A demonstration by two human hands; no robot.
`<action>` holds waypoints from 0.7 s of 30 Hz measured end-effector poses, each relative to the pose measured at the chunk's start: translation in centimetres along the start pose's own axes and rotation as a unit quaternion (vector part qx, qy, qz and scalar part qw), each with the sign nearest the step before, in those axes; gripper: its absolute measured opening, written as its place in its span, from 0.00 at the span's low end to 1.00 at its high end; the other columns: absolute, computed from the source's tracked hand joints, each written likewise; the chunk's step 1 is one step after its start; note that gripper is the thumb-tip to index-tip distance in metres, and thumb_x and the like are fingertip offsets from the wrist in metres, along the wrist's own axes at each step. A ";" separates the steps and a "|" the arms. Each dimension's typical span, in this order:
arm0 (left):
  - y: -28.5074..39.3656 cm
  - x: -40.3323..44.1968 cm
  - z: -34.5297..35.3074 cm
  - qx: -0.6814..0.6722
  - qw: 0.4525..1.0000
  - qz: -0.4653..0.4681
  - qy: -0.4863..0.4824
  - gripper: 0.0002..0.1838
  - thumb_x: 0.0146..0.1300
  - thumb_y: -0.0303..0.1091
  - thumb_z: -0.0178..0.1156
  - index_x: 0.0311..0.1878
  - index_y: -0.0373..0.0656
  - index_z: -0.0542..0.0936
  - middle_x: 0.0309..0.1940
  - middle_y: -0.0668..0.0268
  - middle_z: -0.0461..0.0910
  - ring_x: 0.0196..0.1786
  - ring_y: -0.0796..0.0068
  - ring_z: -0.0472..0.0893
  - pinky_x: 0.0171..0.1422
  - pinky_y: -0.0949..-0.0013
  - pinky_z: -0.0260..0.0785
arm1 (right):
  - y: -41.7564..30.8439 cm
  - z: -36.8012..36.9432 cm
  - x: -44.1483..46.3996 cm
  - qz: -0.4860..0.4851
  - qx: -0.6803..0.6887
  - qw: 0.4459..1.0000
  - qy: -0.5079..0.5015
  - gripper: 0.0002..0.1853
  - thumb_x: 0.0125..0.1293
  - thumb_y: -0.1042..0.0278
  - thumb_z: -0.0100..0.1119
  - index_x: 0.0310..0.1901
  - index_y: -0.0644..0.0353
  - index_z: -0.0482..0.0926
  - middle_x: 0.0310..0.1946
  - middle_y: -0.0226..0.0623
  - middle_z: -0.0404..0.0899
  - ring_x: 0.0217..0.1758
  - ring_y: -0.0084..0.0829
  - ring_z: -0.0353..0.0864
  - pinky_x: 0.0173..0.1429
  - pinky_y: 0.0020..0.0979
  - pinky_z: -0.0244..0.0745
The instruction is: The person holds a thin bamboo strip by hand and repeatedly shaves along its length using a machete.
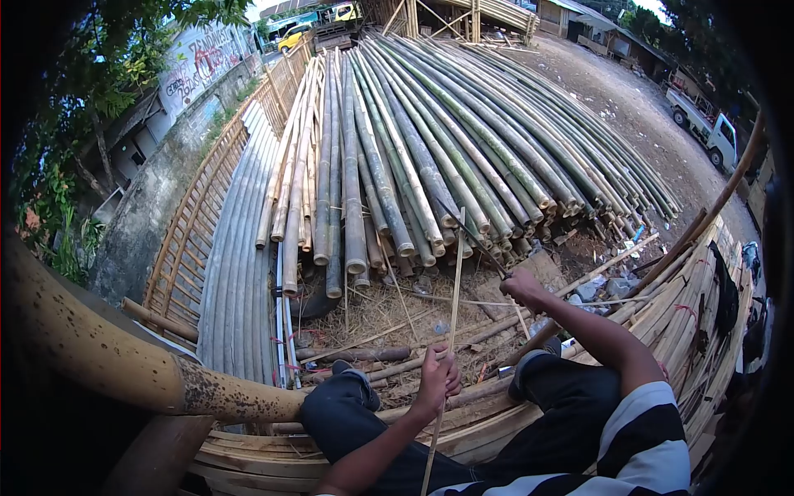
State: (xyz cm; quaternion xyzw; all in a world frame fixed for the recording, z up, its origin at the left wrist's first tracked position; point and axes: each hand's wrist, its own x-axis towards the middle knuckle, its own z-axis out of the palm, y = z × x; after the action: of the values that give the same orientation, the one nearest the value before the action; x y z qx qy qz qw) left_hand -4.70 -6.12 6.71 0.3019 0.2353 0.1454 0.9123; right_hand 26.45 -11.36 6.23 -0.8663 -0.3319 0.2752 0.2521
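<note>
My left hand (438, 379) is closed around a thin pale bamboo strip (455, 307), which stands nearly upright between my knees and runs down past my lap. To its right and higher up, my right hand (523, 288) is closed on the handle of a long dark blade (480, 241). The blade slants up and to the left, its far end close to the upper part of the strip. Whether blade and strip touch, I cannot tell.
Long bamboo poles (430, 157) lie piled ahead. Split strips (662, 322) are stacked at the right, and a thick bamboo pole (240, 393) crosses at the left. Beyond are corrugated sheets (240, 248), a bamboo fence (203, 219) and a white truck (703, 124).
</note>
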 end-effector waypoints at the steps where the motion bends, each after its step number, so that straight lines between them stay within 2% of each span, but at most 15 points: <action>1: -0.1 0.0 0.4 -0.024 1.000 -0.017 -0.010 0.07 0.72 0.34 0.45 0.50 0.51 0.61 0.14 0.73 0.55 0.12 0.85 0.53 0.14 0.80 0.46 | 0.4 -0.2 0.1 0.056 0.112 0.992 0.005 0.15 0.46 0.62 0.58 0.16 0.68 0.76 0.12 0.43 0.73 0.16 0.34 0.76 0.25 0.35 0.71; 2: -0.1 0.0 0.6 -0.024 1.000 -0.014 -0.011 0.07 0.72 0.34 0.45 0.50 0.51 0.61 0.14 0.73 0.55 0.12 0.85 0.53 0.14 0.80 0.46 | 0.7 0.1 0.1 0.054 0.111 0.992 0.005 0.15 0.46 0.62 0.58 0.16 0.68 0.76 0.12 0.43 0.73 0.16 0.34 0.76 0.25 0.35 0.71; 4: -0.2 0.2 1.1 -0.043 0.998 -0.023 -0.036 0.07 0.72 0.35 0.45 0.50 0.53 0.61 0.14 0.73 0.55 0.12 0.84 0.54 0.14 0.79 0.46 | 0.1 -0.3 -1.9 0.022 0.052 0.998 0.019 0.15 0.47 0.64 0.59 0.15 0.69 0.75 0.11 0.38 0.71 0.14 0.26 0.73 0.22 0.32 0.69; 6: 0.3 0.3 1.0 -0.046 0.998 -0.026 -0.044 0.06 0.73 0.35 0.44 0.50 0.54 0.61 0.14 0.74 0.54 0.12 0.84 0.53 0.14 0.79 0.46 | -0.6 0.4 -3.3 0.020 0.049 0.998 -0.034 0.17 0.47 0.62 0.59 0.14 0.68 0.71 0.09 0.38 0.68 0.12 0.30 0.69 0.22 0.36 0.67; 8: 1.1 0.3 1.0 -0.080 0.996 -0.030 -0.012 0.06 0.73 0.35 0.43 0.50 0.55 0.62 0.13 0.75 0.54 0.11 0.84 0.52 0.14 0.78 0.45 | -1.9 1.6 -4.4 -0.098 -0.025 0.990 -0.097 0.17 0.45 0.60 0.59 0.16 0.68 0.71 0.10 0.42 0.68 0.13 0.34 0.68 0.25 0.40 0.67; 10: 1.0 0.7 0.5 -0.088 0.995 -0.038 0.012 0.05 0.74 0.37 0.42 0.49 0.55 0.62 0.12 0.75 0.52 0.11 0.84 0.50 0.14 0.78 0.44 | -3.5 3.4 -4.8 -0.166 -0.094 0.969 -0.158 0.15 0.44 0.59 0.59 0.21 0.67 0.74 0.14 0.47 0.72 0.18 0.42 0.73 0.30 0.43 0.70; 11: 0.5 0.9 0.0 -0.084 0.996 -0.037 0.001 0.05 0.74 0.38 0.41 0.49 0.55 0.63 0.12 0.75 0.52 0.10 0.84 0.50 0.14 0.78 0.44 | -4.4 4.0 -4.9 -0.168 -0.096 0.968 -0.162 0.15 0.44 0.59 0.59 0.21 0.67 0.74 0.14 0.47 0.72 0.18 0.42 0.73 0.30 0.43 0.70; 13: 0.5 0.4 0.1 -0.075 0.996 -0.035 0.012 0.08 0.75 0.40 0.38 0.48 0.51 0.66 0.11 0.75 0.51 0.10 0.84 0.49 0.14 0.78 0.44 | -7.3 4.6 -6.2 -0.260 -0.175 0.937 -0.156 0.15 0.43 0.59 0.59 0.25 0.65 0.76 0.19 0.50 0.76 0.24 0.50 0.77 0.34 0.45 0.72; 14: 0.2 0.5 -0.4 -0.073 0.997 -0.033 0.019 0.08 0.75 0.40 0.38 0.48 0.51 0.66 0.11 0.75 0.51 0.10 0.84 0.49 0.14 0.78 0.44 | -7.8 5.1 -6.1 -0.264 -0.170 0.936 -0.159 0.15 0.43 0.59 0.59 0.25 0.65 0.76 0.19 0.50 0.76 0.24 0.50 0.77 0.34 0.45 0.72; 16: -0.1 0.9 -1.8 -0.136 0.988 -0.057 -0.044 0.11 0.75 0.41 0.37 0.46 0.47 0.67 0.11 0.76 0.51 0.09 0.85 0.49 0.13 0.78 0.43 | -8.5 5.7 -5.9 -0.295 -0.210 0.918 -0.161 0.14 0.43 0.59 0.58 0.27 0.63 0.77 0.21 0.51 0.77 0.28 0.54 0.78 0.37 0.47 0.74; 18: -0.4 0.5 -2.4 -0.148 0.986 -0.066 -0.038 0.13 0.75 0.42 0.38 0.44 0.44 0.68 0.10 0.76 0.51 0.09 0.85 0.49 0.13 0.78 0.43 | -8.5 5.4 -5.4 -0.296 -0.231 0.914 -0.157 0.13 0.44 0.59 0.57 0.26 0.62 0.77 0.22 0.51 0.77 0.29 0.54 0.78 0.37 0.48 0.73; 21: 0.0 -1.1 -1.6 -0.198 0.969 -0.115 -0.095 0.13 0.75 0.41 0.39 0.46 0.43 0.68 0.11 0.76 0.52 0.10 0.86 0.49 0.13 0.80 0.42 | -4.2 2.3 -1.9 -0.256 -0.233 0.938 -0.020 0.13 0.43 0.60 0.57 0.24 0.63 0.77 0.22 0.53 0.77 0.30 0.54 0.78 0.37 0.49 0.73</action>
State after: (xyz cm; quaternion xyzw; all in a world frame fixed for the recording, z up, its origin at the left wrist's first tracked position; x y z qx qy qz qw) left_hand -6.44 -5.73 5.94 0.0983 0.1472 0.0539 0.9827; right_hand 21.96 -9.42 7.80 -0.7806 -0.6027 0.1338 0.0980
